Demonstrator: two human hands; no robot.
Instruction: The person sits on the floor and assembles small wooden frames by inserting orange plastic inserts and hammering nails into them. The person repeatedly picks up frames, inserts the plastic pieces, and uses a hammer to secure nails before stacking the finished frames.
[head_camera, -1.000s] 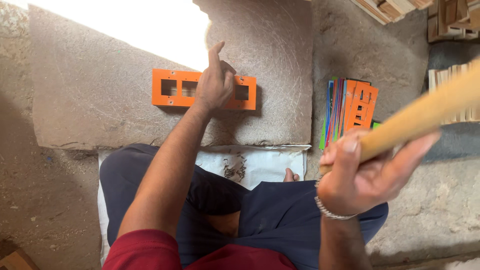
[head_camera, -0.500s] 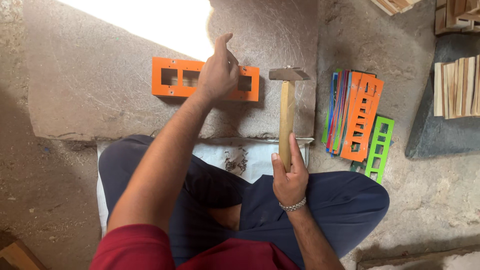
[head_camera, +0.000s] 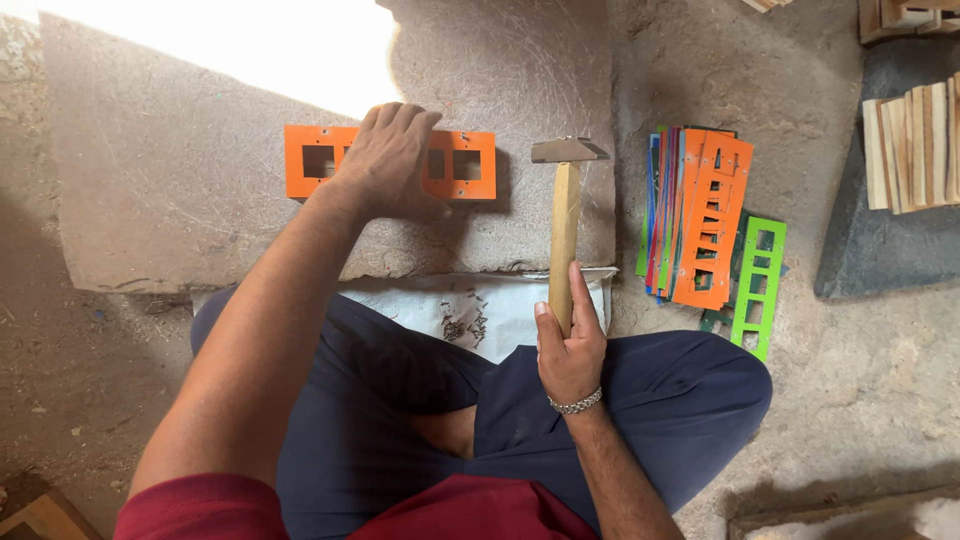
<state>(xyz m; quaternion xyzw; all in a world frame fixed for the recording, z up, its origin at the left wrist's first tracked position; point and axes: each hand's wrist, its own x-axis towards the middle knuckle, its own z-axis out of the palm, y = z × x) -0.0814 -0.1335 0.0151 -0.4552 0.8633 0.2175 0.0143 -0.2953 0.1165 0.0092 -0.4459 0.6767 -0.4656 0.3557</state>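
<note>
An orange plastic plate (head_camera: 390, 163) with rectangular cut-outs lies flat on a grey stone slab (head_camera: 150, 200), near the slab's far edge and just below a bright patch of sunlight. The left hand (head_camera: 392, 160) rests palm-down on the plate's middle, fingers together and pressing on it, its grip flat rather than closed around anything. To the right, the right hand (head_camera: 570, 345) has its grip wrapped around the lower end of a wooden-handled hammer (head_camera: 565, 215), whose metal head lies on the slab, apart from the plate. A white sheet (head_camera: 500, 305) with a small scatter of nails (head_camera: 465, 322) lies between the slab and the person's crossed legs. Further right, a stack of coloured plates (head_camera: 700, 215) lies on the floor, with wooden strips (head_camera: 915, 145) beyond.
</note>
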